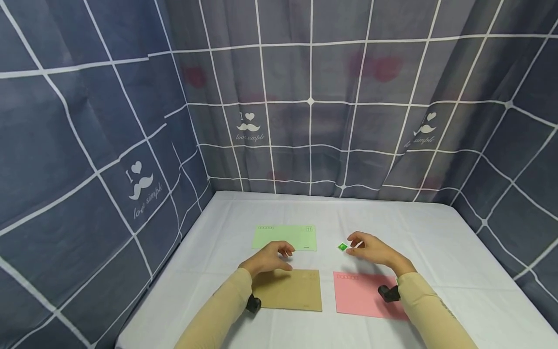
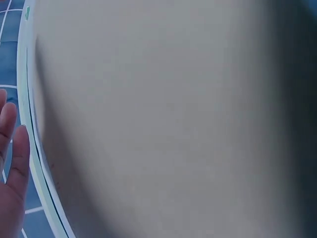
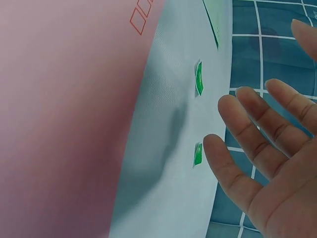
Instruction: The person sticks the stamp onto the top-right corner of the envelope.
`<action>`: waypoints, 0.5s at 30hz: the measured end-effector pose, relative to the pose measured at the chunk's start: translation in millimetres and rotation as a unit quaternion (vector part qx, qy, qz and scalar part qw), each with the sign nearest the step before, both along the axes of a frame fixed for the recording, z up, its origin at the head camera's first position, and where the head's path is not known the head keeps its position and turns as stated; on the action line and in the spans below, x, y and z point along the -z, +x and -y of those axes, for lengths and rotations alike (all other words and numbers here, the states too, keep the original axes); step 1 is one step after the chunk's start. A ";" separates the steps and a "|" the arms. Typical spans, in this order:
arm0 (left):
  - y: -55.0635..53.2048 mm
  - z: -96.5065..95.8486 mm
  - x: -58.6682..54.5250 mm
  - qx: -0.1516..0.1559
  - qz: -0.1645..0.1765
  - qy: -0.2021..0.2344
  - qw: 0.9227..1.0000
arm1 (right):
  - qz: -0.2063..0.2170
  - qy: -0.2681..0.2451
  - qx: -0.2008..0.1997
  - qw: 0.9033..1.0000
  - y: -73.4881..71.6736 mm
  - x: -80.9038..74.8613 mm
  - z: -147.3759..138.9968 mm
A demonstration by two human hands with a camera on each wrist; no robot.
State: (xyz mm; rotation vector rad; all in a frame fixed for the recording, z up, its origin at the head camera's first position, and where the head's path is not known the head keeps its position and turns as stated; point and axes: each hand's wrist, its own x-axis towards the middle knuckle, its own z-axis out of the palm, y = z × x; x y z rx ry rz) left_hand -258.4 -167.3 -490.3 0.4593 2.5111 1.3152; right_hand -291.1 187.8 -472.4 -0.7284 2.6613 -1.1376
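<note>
A green envelope (image 1: pixel 285 237) lies toward the back of the table. In front of it is a brown envelope (image 1: pixel 289 293), and a pink envelope (image 1: pixel 362 298) lies to the right. My left hand (image 1: pixel 270 257) hovers near the brown envelope's back left edge, fingers loosely bent and holding nothing. Just left of my right hand's fingertips is a small green stamp-like piece (image 1: pixel 343 246). My right hand (image 1: pixel 370 248) is relaxed and holds nothing. Two green pieces show in the right wrist view, a farther one (image 3: pixel 199 78) and a nearer one (image 3: pixel 198 154); the hand hides one from the head camera.
The table (image 1: pixel 226 213) wears a white cloth. Dark grid-patterned curtains (image 1: pixel 283 121) close it in at the back, left and right. Each wrist carries a small black camera, such as the right one (image 1: pixel 388 293). Part of the pink envelope is hidden under the right forearm.
</note>
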 end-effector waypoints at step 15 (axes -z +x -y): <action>4.1 -0.5 7.3 0.008 -0.009 -0.030 0.999 | 0.008 -0.001 0.018 1.000 -4.9 0.4 -1.3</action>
